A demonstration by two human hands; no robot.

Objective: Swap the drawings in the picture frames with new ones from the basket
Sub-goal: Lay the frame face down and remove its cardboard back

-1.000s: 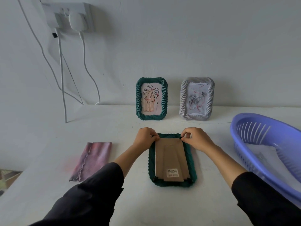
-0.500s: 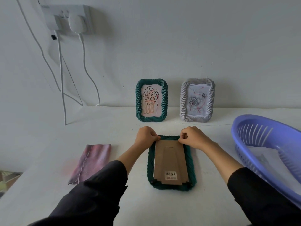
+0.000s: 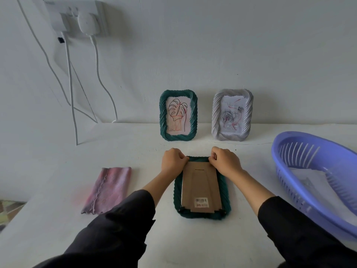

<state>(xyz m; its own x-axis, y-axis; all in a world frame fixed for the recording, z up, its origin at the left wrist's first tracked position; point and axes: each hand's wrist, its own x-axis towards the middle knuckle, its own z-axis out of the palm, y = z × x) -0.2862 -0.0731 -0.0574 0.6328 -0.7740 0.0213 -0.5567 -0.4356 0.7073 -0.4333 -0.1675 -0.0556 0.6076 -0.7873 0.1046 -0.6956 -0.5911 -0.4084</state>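
Dark green twisted-edge picture frame [image 3: 202,216] lay face down, brown cardboard back [image 3: 200,182] up, left hand [image 3: 172,161] and right hand [image 3: 225,161] each pinched a far corner of it, purple plastic basket [image 3: 289,184] sat off to the right hand's side.

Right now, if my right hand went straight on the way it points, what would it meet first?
Probably the standing green frame, passing just beyond your left hand; depth is unclear.

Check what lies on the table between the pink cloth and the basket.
Head view: the face-down green frame, with the left hand and right hand pinching at its top corners.
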